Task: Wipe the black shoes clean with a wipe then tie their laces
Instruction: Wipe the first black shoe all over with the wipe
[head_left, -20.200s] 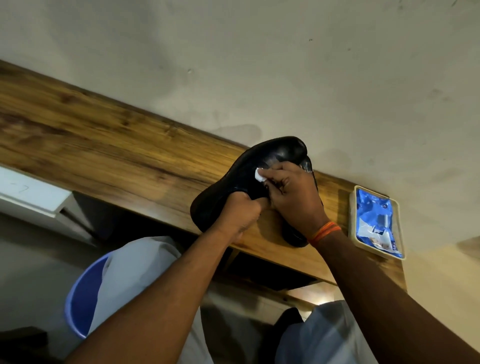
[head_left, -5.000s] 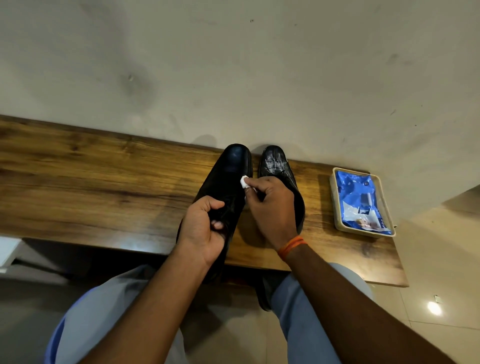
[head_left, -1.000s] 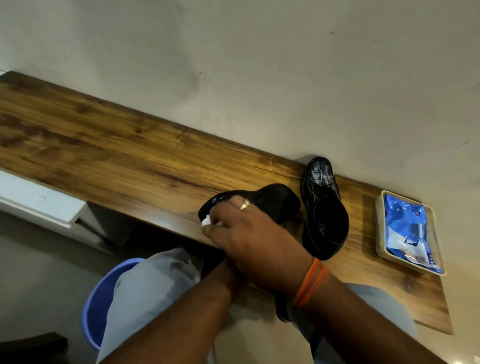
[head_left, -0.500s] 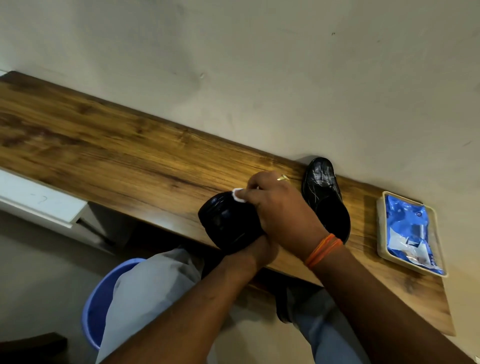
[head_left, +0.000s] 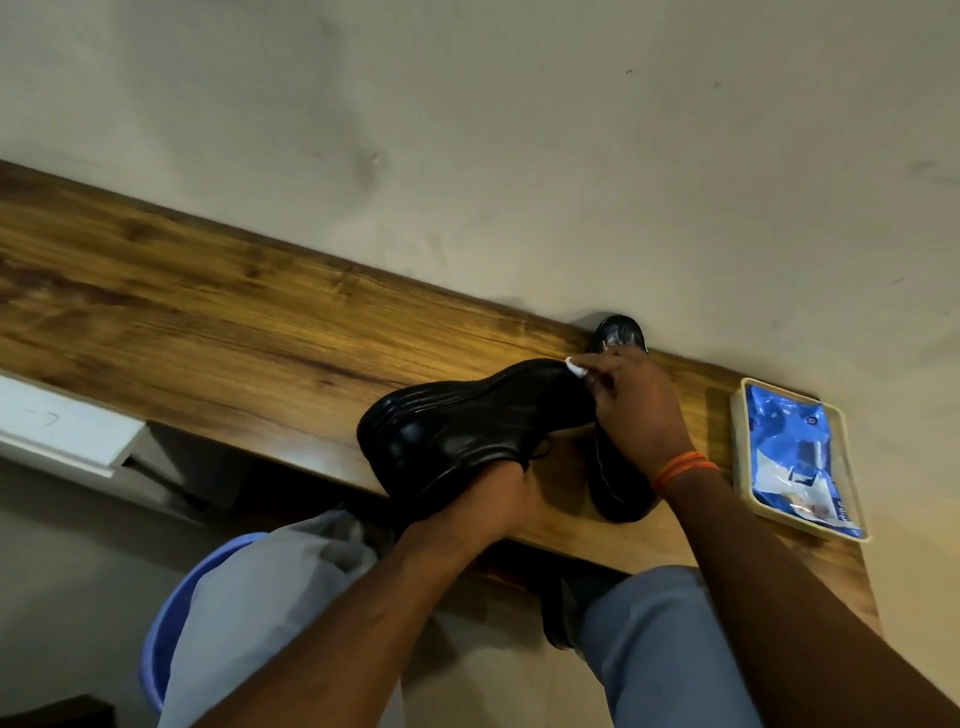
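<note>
One black shoe (head_left: 457, 431) is lifted above the wooden shelf (head_left: 208, 332) and turned so its ribbed sole faces me. My left hand (head_left: 493, 499) grips it from below at the opening. My right hand (head_left: 631, 410) pinches a small white wipe (head_left: 575, 369) against the shoe's toe end. The second black shoe (head_left: 618, 332) rests on the shelf behind my right hand with its toe at the wall; most of it is hidden. No laces can be made out clearly.
A beige tray (head_left: 740, 447) holding a blue wipe packet (head_left: 784, 447) sits at the shelf's right end. A plain wall runs behind the shelf. A blue bucket (head_left: 161, 639) stands on the floor by my left knee. A white ledge (head_left: 62, 431) juts out at left.
The held shoe has been turned over so its sole faces up. My right hand has slid the wipe along it from the left end to the end near the wall.
</note>
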